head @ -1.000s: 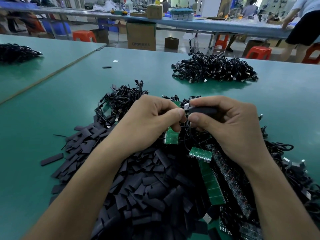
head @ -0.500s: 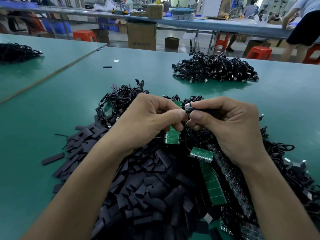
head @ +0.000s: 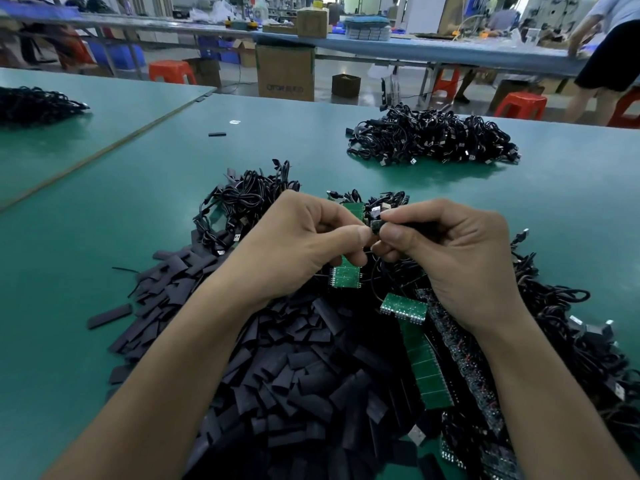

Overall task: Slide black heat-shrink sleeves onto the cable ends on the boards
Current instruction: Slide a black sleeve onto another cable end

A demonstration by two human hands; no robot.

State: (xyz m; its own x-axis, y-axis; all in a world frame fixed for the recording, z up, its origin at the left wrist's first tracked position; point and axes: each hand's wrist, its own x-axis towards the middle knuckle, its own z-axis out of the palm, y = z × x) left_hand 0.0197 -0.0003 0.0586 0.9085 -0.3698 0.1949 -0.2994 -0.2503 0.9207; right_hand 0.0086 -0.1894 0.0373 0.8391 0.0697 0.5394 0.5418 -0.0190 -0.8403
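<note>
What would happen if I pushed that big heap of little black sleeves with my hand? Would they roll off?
Probably not roll: the pieces in the heap of black sleeves look flat, so they would likely slide and spread. They seem thin and light; a stray sleeve lies flat on the table.

Two hands [head: 304, 251] [head: 460, 261]. One sleeve heap [head: 294, 375]. Cable heaps [head: 429, 136]: perhaps four. Orange stools [head: 172, 71]: four.

- Left of the heat-shrink sleeve heap [head: 294, 375]: bare green table [head: 86, 258], open passage.
- Beyond the heap: cable tangle [head: 242, 202] blocks.
- Right of the heap: boards [head: 426, 372] and loose cables [head: 561, 306] crowd.
</note>
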